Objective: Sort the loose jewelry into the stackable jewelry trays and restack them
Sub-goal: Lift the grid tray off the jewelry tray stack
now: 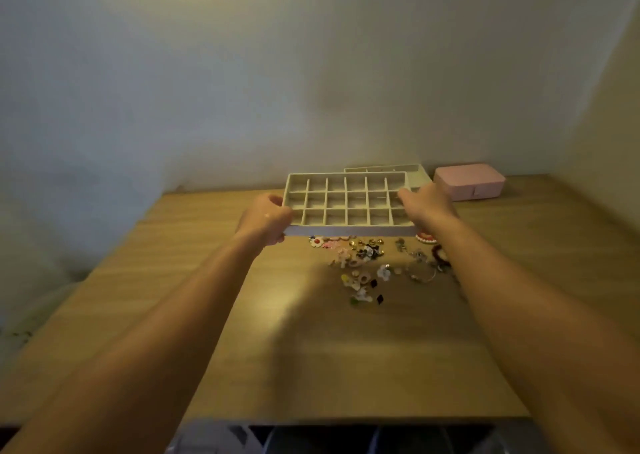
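The left grip (266, 219) and right grip (427, 202) each clasp a short end of the cream rectangular grid-compartment tray (346, 200), held above the wooden tabletop (207, 297), over the far edge of the scattered colourful loose jewelry (374, 266). It looks empty, light and stiff; end holds should keep it level.

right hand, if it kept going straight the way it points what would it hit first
Besides the grid tray it grips, the right hand points away from the person, so it would probably meet the second tray just behind. The pink box sits further right. Depth is unclear.
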The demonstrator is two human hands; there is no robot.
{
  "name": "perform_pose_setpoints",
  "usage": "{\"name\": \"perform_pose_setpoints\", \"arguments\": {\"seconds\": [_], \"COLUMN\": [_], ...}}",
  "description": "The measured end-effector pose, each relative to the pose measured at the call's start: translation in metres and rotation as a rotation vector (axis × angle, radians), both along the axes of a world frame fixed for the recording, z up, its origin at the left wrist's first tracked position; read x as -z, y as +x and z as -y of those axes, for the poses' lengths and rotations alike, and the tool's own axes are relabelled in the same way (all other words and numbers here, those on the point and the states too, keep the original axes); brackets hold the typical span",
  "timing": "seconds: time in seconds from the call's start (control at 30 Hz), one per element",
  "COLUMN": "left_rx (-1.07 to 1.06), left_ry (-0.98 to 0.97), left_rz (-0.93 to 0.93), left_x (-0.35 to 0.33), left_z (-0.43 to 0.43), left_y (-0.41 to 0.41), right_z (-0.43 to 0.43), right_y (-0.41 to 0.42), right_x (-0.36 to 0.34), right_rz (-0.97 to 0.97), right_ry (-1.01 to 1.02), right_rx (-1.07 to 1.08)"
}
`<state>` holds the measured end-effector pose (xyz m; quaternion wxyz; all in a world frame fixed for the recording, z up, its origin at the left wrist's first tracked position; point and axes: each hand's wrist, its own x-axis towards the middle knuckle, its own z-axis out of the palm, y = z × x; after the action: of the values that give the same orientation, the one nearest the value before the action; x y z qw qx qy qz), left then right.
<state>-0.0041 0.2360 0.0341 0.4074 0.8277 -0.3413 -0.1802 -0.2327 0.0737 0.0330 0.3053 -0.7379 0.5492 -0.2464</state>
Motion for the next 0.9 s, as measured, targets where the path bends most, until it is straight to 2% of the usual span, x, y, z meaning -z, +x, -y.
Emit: {"name": "perform_pose_setpoints", "arguments": {"seconds": [0.1, 0.27, 0.37, 0.57, 0.7, 0.9], "left_rx": [0.082, 0.142, 0.169, 0.24, 0.227, 0.177], "left_ry": [0.133, 0.227, 0.292, 0.501, 0.564, 0.555], "left_rz": [0.083, 0.013, -0.058, 0.011, 0.012, 0.04], "left_x": [0.001, 0.012, 0.022, 0.067, 0.085, 0.089], "left_z": [-0.048, -0.102, -0.116, -0.118, -0.105, -0.07], "left_y": [-0.014, -0.038, -0.057, -0.071, -0.066, -0.043], "right_z": [-0.038, -0.084, -0.1, -0.112, -0.107, -0.076], "right_y": [-0.02, -0.063, -0.08, -0.091, -0.087, -0.062], "right_x": [0.003, 0.015, 0.02, 0.04, 0.055, 0.072], "right_rz": [-0.141, -0.355, -0.439, -0.624, -0.608, -0.494], "right_ry": [0.002, 0.195, 0.288, 0.434, 0.403, 0.295], "right_rx": [-0.115, -0.329, -0.365, -0.387, -0.372, -0.359]}}
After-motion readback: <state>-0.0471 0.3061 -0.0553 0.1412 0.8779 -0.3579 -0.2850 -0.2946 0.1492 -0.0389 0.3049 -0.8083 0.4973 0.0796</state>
